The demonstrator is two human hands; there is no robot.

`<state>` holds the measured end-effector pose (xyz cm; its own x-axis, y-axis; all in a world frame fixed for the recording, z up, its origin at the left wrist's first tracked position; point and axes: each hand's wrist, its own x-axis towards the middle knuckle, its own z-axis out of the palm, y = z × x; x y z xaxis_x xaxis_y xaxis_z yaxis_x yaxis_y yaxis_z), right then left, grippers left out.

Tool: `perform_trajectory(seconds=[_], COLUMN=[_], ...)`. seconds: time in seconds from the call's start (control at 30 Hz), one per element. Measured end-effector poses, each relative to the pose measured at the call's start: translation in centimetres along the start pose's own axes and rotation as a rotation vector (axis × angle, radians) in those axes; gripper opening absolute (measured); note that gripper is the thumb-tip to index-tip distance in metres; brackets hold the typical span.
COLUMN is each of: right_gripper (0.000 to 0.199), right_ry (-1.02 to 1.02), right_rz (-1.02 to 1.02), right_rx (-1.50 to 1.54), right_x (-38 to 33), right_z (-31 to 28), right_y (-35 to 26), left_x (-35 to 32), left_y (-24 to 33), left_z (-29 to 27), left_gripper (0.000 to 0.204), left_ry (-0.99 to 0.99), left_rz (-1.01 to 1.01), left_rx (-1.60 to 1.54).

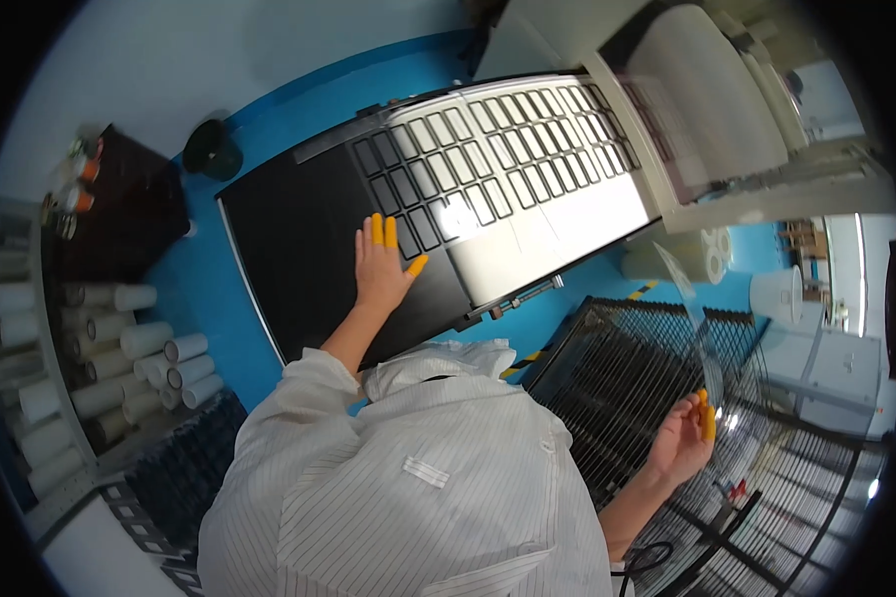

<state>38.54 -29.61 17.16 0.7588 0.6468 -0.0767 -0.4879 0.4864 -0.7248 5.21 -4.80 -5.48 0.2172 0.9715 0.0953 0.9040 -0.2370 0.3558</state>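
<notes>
My left hand (380, 269), with yellow finger cots on some fingers, lies open with fingers spread at the near left corner of a printed sheet. That sheet is clear, with rows of black-outlined rectangles (465, 165), and rests on a black conveyor belt (289, 239). Off to the right, my right hand (682, 443) has its fingers closed, yellow cots on the tips, pinching the lower end of a thin clear sheet (705, 348). This sheet hangs upright, seen nearly edge-on, above a wire rack.
The black wire drying rack (637, 368) stands right of me, near the conveyor. A machine housing (707, 90) spans the belt's far right end. Shelves of rolls (149, 343) are on the left, with a dark bin (212, 151) beyond. A white bucket (775, 295) stands right.
</notes>
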Motion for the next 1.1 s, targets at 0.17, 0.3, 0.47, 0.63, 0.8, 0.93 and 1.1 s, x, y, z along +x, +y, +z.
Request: perform_trajectory(seconds=[0.17, 0.3, 0.47, 0.63, 0.8, 0.93, 1.1], right_gripper=[0.024, 0.017, 0.018, 0.034, 0.019, 0.027, 0.034], right_ry=[0.041, 0.023, 0.034, -0.134, 0.687, 1.490, 1.699], right_rz=[-0.017, 0.065, 0.262, 0.238, -0.206, -0.530, -0.093], right_rx=[-0.112, -0.241, -0.221, -0.549, -0.953, -1.463, -1.160], right_x=[-3.2, -5.1, -7.1, -5.4, -3.2, -8.3, -11.0], right_z=[2.6, 4.8, 3.8, -2.8, -23.0, -38.7, -44.6], right_y=[3.7, 7.6, 8.2, 2.2, -16.5, -30.3, -35.6], left_x=[0.3, -2.4, -7.8, -8.4, -5.6, -4.5, -5.5], left_y=[4.2, 14.5, 22.9, 27.8, 26.0, 26.6, 29.3], left_z=[1.1, -4.4, -8.4, -10.9, -7.2, -6.7, -6.1], left_gripper=[0.062, 0.042, 0.028, 0.040, 0.031, 0.033, 0.041], left_ry=[0.126, -0.398, -0.399, -0.308, -0.180, -0.116, -0.135], left_rz=[-0.026, 0.308, 0.100, -0.117, 0.089, 0.043, 0.078], left_rx=[-0.137, -1.222, -1.680, -1.398, -1.627, -1.531, -1.499])
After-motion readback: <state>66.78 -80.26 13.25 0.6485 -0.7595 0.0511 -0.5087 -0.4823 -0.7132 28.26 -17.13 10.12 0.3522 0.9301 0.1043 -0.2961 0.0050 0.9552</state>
